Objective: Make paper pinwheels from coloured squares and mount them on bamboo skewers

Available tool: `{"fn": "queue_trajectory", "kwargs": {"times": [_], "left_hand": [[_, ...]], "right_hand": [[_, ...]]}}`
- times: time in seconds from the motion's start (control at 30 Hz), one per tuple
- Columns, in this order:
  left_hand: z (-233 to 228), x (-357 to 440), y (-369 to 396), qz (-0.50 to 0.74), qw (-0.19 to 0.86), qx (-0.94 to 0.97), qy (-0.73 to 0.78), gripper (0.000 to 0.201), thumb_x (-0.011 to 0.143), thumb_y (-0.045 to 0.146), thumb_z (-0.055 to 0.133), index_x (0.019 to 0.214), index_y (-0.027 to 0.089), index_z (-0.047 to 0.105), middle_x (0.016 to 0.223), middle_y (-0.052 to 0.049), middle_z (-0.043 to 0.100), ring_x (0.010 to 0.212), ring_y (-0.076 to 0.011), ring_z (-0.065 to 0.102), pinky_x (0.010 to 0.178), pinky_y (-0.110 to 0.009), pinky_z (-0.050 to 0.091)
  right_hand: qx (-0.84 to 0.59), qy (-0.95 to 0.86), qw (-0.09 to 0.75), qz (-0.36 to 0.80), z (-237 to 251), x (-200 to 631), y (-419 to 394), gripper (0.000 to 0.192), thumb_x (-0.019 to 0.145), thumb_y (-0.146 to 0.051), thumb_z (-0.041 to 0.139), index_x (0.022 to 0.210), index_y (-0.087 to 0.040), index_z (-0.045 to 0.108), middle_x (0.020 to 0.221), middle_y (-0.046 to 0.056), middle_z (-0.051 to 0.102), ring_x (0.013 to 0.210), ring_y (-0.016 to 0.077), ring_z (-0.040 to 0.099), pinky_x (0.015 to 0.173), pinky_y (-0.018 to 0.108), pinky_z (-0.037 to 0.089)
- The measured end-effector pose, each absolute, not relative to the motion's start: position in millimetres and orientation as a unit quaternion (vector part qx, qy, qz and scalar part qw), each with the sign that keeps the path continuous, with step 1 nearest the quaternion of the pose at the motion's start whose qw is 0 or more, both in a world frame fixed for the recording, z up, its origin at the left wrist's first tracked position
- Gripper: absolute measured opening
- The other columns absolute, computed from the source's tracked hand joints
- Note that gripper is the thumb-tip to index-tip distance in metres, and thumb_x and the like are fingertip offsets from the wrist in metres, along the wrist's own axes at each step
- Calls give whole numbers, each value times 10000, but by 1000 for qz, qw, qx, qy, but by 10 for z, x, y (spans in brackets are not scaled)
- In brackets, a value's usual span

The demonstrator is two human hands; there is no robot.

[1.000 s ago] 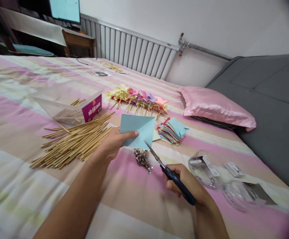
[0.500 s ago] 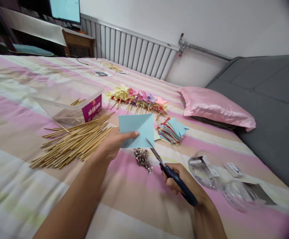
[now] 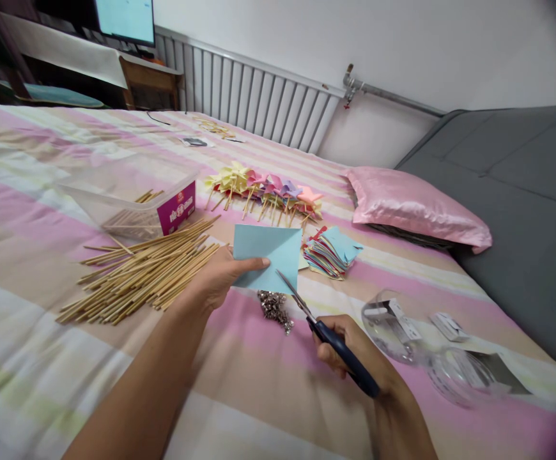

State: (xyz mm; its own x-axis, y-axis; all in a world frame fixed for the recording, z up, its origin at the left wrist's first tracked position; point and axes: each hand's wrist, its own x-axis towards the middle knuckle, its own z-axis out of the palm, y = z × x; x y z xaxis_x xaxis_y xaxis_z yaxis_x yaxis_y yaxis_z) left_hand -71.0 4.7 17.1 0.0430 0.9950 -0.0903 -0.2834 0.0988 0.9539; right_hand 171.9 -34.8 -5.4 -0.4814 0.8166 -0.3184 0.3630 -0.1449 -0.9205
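Observation:
My left hand (image 3: 218, 278) holds a light blue paper square (image 3: 271, 252) by its lower left edge, thumb on top. My right hand (image 3: 355, 354) grips blue-handled scissors (image 3: 328, 338); their blades point up-left and meet the paper's lower right edge. Just below the paper a small heap of shiny metal pins (image 3: 275, 306) lies on the striped bedspread (image 3: 259, 383).
A pile of bamboo sticks (image 3: 144, 268) and a clear plastic box (image 3: 129, 198) with more sticks lie to the left. Finished paper pinwheels (image 3: 268, 188) and a stack of coloured paper (image 3: 333, 252) lie behind. Clear plastic packaging (image 3: 422, 351) sits at right, a pink pillow (image 3: 415, 207) beyond.
The blue paper has shifted slightly right and down in my left hand. The scissors stay at its lower right edge, with the blades a little lower than half a second ago.

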Motion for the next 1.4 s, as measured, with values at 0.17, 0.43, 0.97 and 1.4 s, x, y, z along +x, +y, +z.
{"fn": "queue_trajectory", "kwargs": {"times": [0.17,0.43,0.97,1.4], "left_hand": [[189,-702,43,527,601,406,443,383,550,284,804,890,135,710,873,-77,718,742,-198,655,693,-283,500],[185,-704,45,527,602,408,440,354,559,275,800,878,146,716,853,-64,721,724,-193,652,680,-279,497],[201,-693,36,534,598,388,454,358,546,249,809,869,135,707,841,-66,719,712,-184,650,665,-270,504],[75,-85,-55,661,589,203,417,293,598,256,784,844,124,694,846,-62,729,706,-168,659,672,-265,520]], "right_hand": [[-476,-629,188,585,-34,1717,-352,368,637,-413,709,598,-183,425,507,-77,350,425,51,337,360,161,294],[-492,-623,182,580,-58,1707,-353,347,665,-389,698,579,-176,438,491,-77,371,401,44,334,345,165,273],[-505,-618,174,577,-39,1695,-339,414,659,-464,698,560,-184,410,489,-81,346,396,41,319,338,167,278],[-496,-504,442,552,-91,1531,-314,399,624,-449,769,699,-151,515,689,15,607,455,58,476,414,180,324]]}}
